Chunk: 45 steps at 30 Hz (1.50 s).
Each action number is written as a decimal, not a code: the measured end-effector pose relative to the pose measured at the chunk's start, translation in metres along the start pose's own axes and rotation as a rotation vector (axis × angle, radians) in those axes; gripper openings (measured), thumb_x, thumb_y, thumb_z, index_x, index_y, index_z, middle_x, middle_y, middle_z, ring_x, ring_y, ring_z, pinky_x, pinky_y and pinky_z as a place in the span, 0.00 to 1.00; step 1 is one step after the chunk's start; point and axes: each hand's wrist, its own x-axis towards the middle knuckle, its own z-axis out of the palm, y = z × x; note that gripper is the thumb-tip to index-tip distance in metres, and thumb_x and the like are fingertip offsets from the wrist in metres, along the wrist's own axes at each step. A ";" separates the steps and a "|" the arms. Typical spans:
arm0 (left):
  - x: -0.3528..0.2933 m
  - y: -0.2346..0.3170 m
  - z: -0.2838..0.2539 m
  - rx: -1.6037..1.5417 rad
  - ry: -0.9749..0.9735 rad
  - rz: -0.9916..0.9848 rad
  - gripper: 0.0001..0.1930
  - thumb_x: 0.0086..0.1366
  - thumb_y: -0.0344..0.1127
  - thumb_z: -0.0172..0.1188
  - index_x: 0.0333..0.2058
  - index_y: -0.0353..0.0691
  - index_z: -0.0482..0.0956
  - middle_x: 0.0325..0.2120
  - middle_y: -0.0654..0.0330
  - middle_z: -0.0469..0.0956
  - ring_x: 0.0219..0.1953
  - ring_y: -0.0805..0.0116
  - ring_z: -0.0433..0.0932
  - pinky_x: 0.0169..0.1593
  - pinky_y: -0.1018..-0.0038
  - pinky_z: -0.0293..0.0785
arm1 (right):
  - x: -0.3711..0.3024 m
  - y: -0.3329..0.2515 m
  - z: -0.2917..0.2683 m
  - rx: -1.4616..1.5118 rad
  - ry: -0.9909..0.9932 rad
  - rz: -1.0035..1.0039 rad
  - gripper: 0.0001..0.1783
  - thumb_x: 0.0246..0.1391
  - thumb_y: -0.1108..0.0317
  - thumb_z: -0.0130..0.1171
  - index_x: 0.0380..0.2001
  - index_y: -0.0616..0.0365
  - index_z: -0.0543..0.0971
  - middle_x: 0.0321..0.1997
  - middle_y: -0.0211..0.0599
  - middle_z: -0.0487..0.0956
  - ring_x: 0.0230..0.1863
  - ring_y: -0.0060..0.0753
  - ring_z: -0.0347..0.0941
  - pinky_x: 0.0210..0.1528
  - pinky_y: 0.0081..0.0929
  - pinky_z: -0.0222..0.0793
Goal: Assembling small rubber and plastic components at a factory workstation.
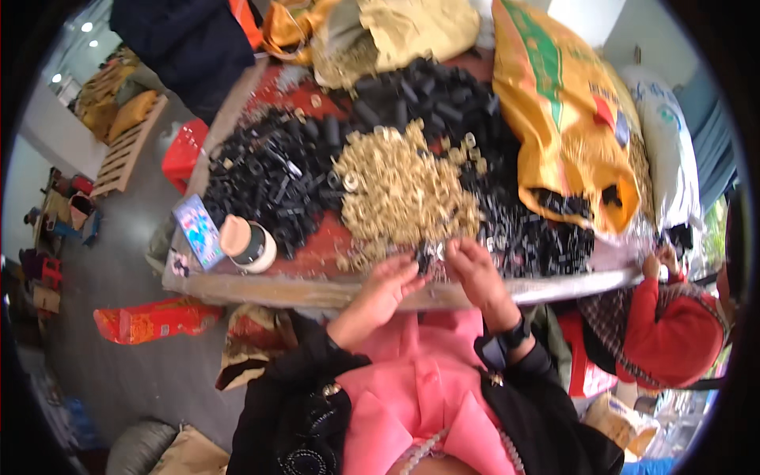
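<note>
Both my hands are over the table's near edge, in front of a heap of small tan pieces [400,186]. My left hand [384,293] has a small black part [424,260] pinched at its fingertips. Just to its right, my right hand [479,277] has its thumb and fingers drawn together. What it holds, if anything, is too small to make out. Narrow black pieces [546,245] lie in a pile to the right of my hands. To the left spreads a heap of black ring-like and rod-like parts [265,178].
Black cylinders [427,91] are piled at the back. An orange woven sack [566,111] lies open at right, beside a white sack [669,150]. A phone [198,229] and a lidded cup [249,245] stand at the left edge. A red-sleeved person [673,324] works at right.
</note>
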 end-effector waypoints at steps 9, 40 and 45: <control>-0.003 0.001 0.004 0.000 -0.066 -0.034 0.11 0.60 0.30 0.51 0.42 0.35 0.71 0.37 0.58 0.75 0.38 0.64 0.76 0.40 0.78 0.74 | -0.009 0.004 0.002 0.071 -0.104 -0.032 0.06 0.55 0.67 0.49 0.27 0.56 0.69 0.19 0.20 0.63 0.17 0.11 0.53 0.19 0.10 0.48; -0.010 -0.002 -0.002 0.086 -0.078 -0.136 0.12 0.59 0.34 0.53 0.41 0.36 0.73 0.34 0.61 0.76 0.33 0.74 0.75 0.37 0.80 0.72 | -0.020 0.000 0.007 -0.940 -0.148 -0.578 0.06 0.42 0.76 0.56 0.24 0.59 0.69 0.21 0.38 0.69 0.21 0.40 0.69 0.22 0.30 0.64; -0.017 0.010 0.003 0.134 -0.051 -0.120 0.13 0.59 0.32 0.53 0.41 0.34 0.72 0.34 0.59 0.76 0.33 0.72 0.76 0.37 0.80 0.72 | -0.024 0.004 0.011 -0.756 -0.092 -0.421 0.07 0.44 0.74 0.57 0.26 0.59 0.69 0.20 0.35 0.70 0.19 0.33 0.68 0.21 0.26 0.63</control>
